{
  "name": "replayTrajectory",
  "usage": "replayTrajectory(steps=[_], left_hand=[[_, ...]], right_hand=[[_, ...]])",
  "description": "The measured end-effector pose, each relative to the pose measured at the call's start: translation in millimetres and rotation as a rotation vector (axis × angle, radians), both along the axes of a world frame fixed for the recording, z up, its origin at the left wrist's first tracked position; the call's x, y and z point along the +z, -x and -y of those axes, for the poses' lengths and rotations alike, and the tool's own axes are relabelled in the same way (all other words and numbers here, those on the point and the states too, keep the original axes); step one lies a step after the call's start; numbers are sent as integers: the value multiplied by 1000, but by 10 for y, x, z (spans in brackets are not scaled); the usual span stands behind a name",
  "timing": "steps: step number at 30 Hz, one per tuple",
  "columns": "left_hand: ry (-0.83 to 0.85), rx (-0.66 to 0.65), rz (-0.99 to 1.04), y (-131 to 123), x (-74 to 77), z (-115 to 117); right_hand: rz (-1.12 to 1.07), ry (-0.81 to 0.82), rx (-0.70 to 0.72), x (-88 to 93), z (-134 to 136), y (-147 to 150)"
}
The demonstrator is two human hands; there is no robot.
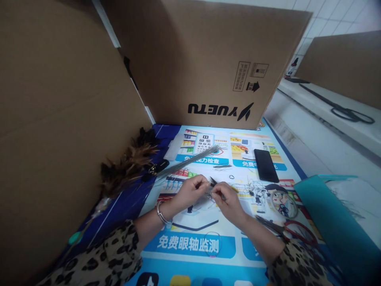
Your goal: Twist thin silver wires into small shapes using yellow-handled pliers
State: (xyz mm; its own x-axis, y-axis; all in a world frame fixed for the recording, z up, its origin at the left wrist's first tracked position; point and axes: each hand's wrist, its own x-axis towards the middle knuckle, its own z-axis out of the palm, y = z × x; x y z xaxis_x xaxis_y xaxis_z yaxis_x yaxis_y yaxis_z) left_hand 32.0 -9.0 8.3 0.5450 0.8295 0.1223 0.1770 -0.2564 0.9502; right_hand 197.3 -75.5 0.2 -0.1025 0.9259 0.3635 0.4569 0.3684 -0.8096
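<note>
Near the middle of the printed table mat (196, 216), my left hand (192, 190) is closed in a pinch, with a bracelet on its wrist. Just right of it my right hand (228, 198) pinches too, the fingertips almost meeting. Something thin and wiry shows between them, too small to make out. Dark pointed pliers (213, 180) lie behind the fingers, partly hidden by my right hand. A bundle of thin wires (190, 159) lies beyond my left hand. A small dark ring (231, 176) sits behind my right hand.
A black phone (266, 165), a clear round dish (284, 204), red-handled scissors (300, 232) and a teal box (330, 222) lie to the right. Brown feathers (126, 163) are at the left. Cardboard panels (208, 59) stand behind and left. Large scissors (342, 109) rest on a ledge.
</note>
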Motion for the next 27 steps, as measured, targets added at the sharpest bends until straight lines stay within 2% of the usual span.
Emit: replayTrajectory(steps=[8,13,17,23,27], left_hand=[[-82,-33,-1,20,58,22],[-112,-31,-34,35,67,6],[-203,-27,-72,37,65,14],[-222,-33,-80,48,85,17],[-238,-60,-43,67,110,4]], right_hand=[[-48,64,71,18,-10,-24],[-89,123,67,19,-10,-36],[-68,161,42,-22,-10,-43],[-64,112,-12,-15,-20,-38],[-76,89,48,5,-28,-26]])
